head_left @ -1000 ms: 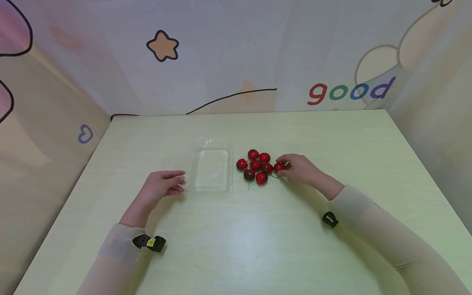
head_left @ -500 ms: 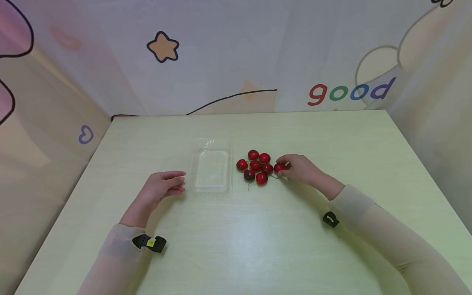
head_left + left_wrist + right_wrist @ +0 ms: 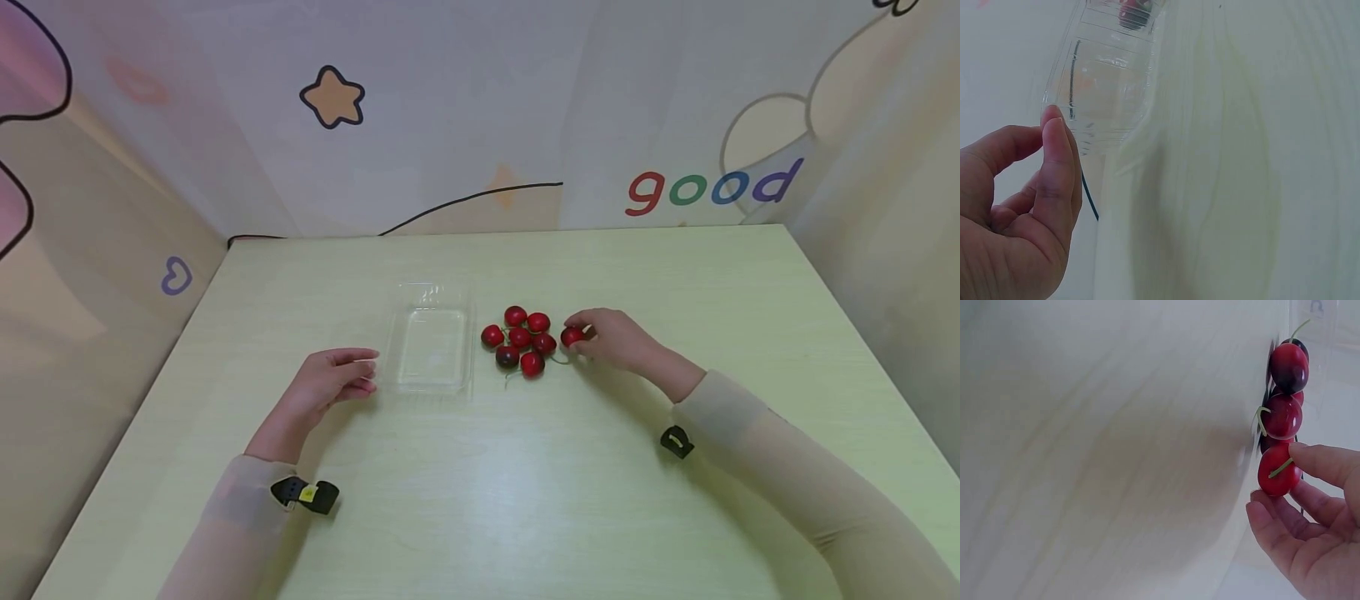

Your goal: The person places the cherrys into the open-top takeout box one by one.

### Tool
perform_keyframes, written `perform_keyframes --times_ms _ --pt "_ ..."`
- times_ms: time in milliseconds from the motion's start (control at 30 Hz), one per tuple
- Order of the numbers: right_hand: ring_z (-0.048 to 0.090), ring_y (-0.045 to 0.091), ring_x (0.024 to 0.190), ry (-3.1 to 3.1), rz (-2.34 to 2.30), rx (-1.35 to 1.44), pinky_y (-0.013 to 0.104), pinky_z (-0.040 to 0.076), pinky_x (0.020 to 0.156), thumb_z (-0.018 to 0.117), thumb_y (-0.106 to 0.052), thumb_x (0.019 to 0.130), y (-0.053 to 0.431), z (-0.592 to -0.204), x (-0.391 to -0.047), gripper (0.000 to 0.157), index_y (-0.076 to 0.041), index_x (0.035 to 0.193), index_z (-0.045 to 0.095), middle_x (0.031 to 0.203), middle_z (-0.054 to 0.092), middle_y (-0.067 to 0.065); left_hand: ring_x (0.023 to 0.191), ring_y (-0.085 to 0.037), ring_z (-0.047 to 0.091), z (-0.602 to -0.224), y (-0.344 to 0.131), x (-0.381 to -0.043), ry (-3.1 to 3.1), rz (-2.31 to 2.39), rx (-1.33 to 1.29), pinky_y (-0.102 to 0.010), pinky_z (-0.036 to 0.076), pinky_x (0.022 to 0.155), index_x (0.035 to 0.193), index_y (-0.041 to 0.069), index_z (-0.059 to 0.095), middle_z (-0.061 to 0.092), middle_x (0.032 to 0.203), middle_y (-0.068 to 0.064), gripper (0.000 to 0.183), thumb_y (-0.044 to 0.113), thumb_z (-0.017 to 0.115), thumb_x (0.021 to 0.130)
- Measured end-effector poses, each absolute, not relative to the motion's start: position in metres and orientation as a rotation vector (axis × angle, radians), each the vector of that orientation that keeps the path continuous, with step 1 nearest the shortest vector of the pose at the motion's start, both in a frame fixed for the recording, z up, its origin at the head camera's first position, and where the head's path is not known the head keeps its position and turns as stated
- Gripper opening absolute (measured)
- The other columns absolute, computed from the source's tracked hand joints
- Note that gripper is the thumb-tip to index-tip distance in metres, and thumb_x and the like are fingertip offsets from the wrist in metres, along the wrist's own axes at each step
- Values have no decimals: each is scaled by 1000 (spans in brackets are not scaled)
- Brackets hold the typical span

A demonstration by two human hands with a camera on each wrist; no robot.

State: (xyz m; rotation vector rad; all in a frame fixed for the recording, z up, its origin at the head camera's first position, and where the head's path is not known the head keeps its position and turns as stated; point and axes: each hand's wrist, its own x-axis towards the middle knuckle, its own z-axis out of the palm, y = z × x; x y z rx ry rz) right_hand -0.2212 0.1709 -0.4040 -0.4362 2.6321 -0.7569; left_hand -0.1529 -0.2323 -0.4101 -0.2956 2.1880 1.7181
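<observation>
Between the thumb and fingers of my right hand is a red cherry. The right wrist view shows this pinched cherry with a green stem. Just left of it, several red and dark cherries lie in a loose cluster on the table. A clear plastic box with no lid stands left of the cluster, with nothing in it. My left hand hovers beside the box's left edge, fingers extended and holding nothing. In the left wrist view its fingertips appear close to the clear box; contact cannot be told.
The pale wooden table carries the box and cherries. A printed cloth wall rises behind it and at both sides. Black straps sit at the sleeve cuffs.
My right hand has shifted slightly up and to the right with the pinched cherry, which now stands apart from the cluster. The left hand and box are practically still.
</observation>
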Motion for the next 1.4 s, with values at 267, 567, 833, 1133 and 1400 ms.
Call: perform_keyframes --times_ms 267,567,833,1133,1400 --pt "62 38 118 2649 -772 -440 43 60 96 61 -10 100 170 -398 -222 44 4 141 56 135 62 25 71 -2 68 -409 -232 -153 2179 1719 -304 -16 61 71 145 -10 49 71 93 1 47 11 57 104" --pt "63 40 118 2702 -797 -473 46 60 96 62 -10 100 168 -391 -221 42 5 140 58 131 66 25 71 -1 68 -409 -231 -153 2162 1727 -296 -15 61 71 145 -11 48 70 91 2 47 9 57 104" --pt "64 40 119 2707 -790 -490 46 61 95 63 -12 100 163 -382 -224 43 5 140 58 132 66 25 71 -3 68 -410 -231 -152 2171 1705 -309 -16 61 71 146 -9 48 70 94 -1 47 10 56 104" --pt "65 39 120 2720 -797 -522 47 60 98 65 -12 100 155 -368 -226 44 4 140 58 132 67 25 71 -2 68 -410 -231 -152 2150 1729 -279 -16 61 71 146 -11 46 69 90 2 47 7 55 103" --pt "66 38 119 2707 -813 -565 48 59 99 65 -11 100 147 -356 -228 44 5 140 58 130 68 25 71 -2 68 -410 -232 -151 2146 1730 -268 -16 61 71 146 -11 46 68 91 1 47 7 54 104"
